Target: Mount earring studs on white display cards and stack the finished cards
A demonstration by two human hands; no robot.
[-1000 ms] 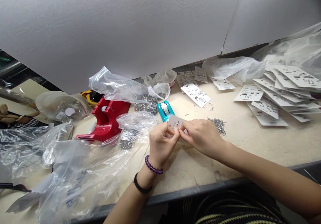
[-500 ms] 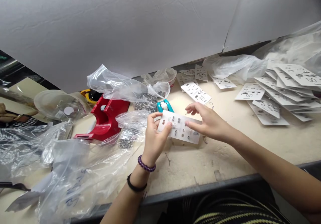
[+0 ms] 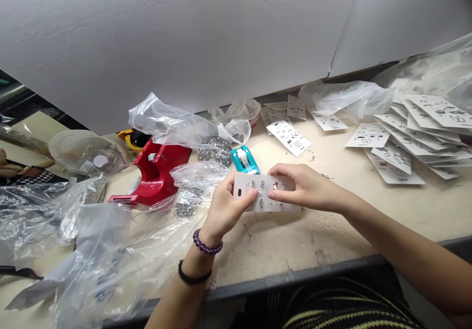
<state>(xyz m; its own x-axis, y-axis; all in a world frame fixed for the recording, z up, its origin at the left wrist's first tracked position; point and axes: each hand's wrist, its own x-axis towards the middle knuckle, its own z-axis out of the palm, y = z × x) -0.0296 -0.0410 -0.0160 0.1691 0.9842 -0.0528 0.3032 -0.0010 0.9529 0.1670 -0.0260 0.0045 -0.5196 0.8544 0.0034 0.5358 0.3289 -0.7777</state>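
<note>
A white earring card (image 3: 243, 203) with small metal earrings in rows is held up above the table in front of me. My left hand (image 3: 226, 200) pinches its left part, thumb on the front and fingers behind. On the right part of the card, my right hand (image 3: 300, 186) has its thumb on the front and its fingers behind the top edge. Just beyond the card lies a small teal tape dispenser (image 3: 251, 164). Clear bags of small metal pieces (image 3: 186, 203) rest left of it.
A red tape dispenser (image 3: 158, 176) stands to the left, near crumpled clear plastic bags (image 3: 129, 250). Stacked earring cards (image 3: 420, 132) lie at the right, with several more cards (image 3: 291, 137) at the back. The table's dark front edge (image 3: 295, 275) runs below my hands.
My right hand has come down onto the card's right part and closed on it. The card has turned more level and tilted, its front now in shade.
</note>
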